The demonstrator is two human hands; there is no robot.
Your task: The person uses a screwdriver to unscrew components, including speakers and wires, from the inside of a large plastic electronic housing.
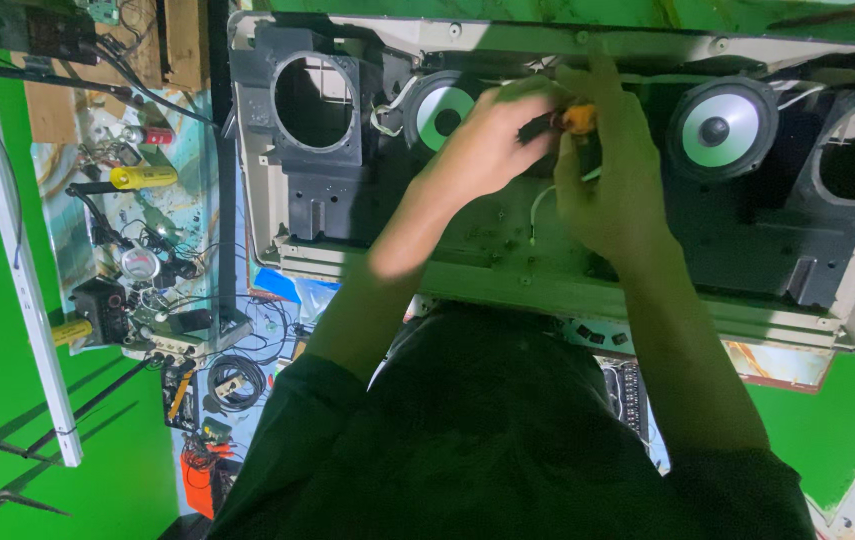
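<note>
Screwdriver point(572, 120), orange-black handle: left hand point(482, 140) grip clamped on it; right hand point(612, 190) fingers curled alongside, over plastic speaker chassis point(567, 290).

Your single head camera looked steeply down from close above your own arms, facing the opened speaker housing point(567, 280) ahead, with the cluttered worktop point(147, 250) at its left edge.

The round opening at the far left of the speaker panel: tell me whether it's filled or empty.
Empty. The round opening shows only a dark hole with no cone, unlike the speaker beside it, which has a pale cone.
</note>
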